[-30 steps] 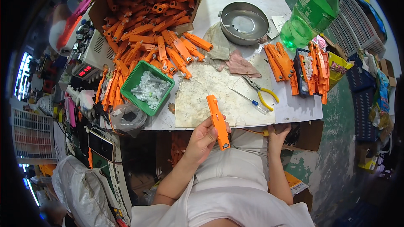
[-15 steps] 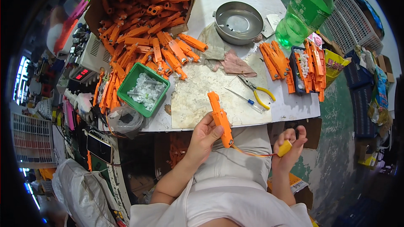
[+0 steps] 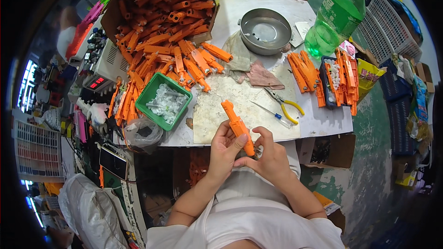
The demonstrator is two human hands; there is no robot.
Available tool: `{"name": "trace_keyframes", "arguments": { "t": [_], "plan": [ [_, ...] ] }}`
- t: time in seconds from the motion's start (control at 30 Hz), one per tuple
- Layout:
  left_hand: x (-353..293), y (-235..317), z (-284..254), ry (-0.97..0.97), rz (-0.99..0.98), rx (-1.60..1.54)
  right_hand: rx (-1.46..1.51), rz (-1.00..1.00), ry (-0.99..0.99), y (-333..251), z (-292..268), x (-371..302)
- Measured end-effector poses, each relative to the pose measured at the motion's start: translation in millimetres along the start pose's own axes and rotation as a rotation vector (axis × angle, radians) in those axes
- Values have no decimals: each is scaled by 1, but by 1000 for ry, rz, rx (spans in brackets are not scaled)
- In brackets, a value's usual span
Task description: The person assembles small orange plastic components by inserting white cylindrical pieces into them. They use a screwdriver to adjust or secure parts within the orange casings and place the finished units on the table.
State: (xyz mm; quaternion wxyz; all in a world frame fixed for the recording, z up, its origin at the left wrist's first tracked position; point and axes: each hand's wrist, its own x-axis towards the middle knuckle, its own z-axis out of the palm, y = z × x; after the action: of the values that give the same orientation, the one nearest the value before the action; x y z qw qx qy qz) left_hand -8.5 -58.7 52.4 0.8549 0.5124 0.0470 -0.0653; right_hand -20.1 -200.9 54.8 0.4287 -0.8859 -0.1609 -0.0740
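Just below the frame's middle, the left hand (image 3: 223, 151) grips an orange plastic piece (image 3: 237, 126). The right hand (image 3: 273, 157) curls by its lower end; whether it grips, I cannot tell.

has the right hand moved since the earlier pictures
Yes, leftward: against the yellow-handled pliers on the table, the right hand was below and to their right; now it is below and further left, by the orange piece's lower end.

One bowl (image 3: 277, 26), one bottle (image 3: 339, 16) and one screwdriver (image 3: 279, 116) are counted right of centre; upper left, probably dozens of orange parts (image 3: 164, 39).
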Motion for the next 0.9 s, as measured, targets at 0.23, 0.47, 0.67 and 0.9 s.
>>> {"name": "trace_keyframes", "arguments": {
  "t": [0.23,0.47,0.67,0.9],
  "plan": [
    [0,-6,4,8,32,15,-93,-38,-1,10,2,-2],
    [5,-7,3,-1,88,59,-181,-17,-6,7,2,4],
    [16,-5,4,-9,104,85,-168,-16,-18,12,3,9],
    [23,-4,12,-1,135,96,-123,-7,20,13,-3,17]
  ]
}}
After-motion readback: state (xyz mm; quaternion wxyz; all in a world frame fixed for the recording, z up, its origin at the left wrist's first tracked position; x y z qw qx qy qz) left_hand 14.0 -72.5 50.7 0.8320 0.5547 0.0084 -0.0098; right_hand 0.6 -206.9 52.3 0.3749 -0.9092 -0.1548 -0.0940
